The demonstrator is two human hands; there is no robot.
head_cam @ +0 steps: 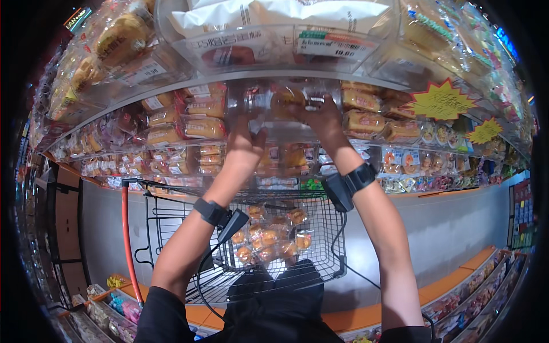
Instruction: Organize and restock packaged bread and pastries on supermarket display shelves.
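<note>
Both my hands reach into a clear plastic bin on the shelf. My right hand point(319, 118) is at a round packaged bun point(287, 104), its fingers at the bun's right edge; whether it grips the bun is unclear. My left hand point(248, 135) is at the left part of the same bin, its fingers partly in shadow and blurred, and I cannot tell if it touches anything. Packaged bread loaves point(205, 128) lie left of the bin and more packaged loaves point(364, 122) lie right of it. Below, several wrapped buns point(269, 237) lie in a wire shopping cart point(339, 240).
The cart's red handle point(127, 240) is at the left. Above my hands runs the upper shelf's edge point(274, 76), with price tags and bagged bread. Yellow starburst signs point(441, 100) stick out at the right. Low bins of packaged goods point(472, 287) stand at the lower right.
</note>
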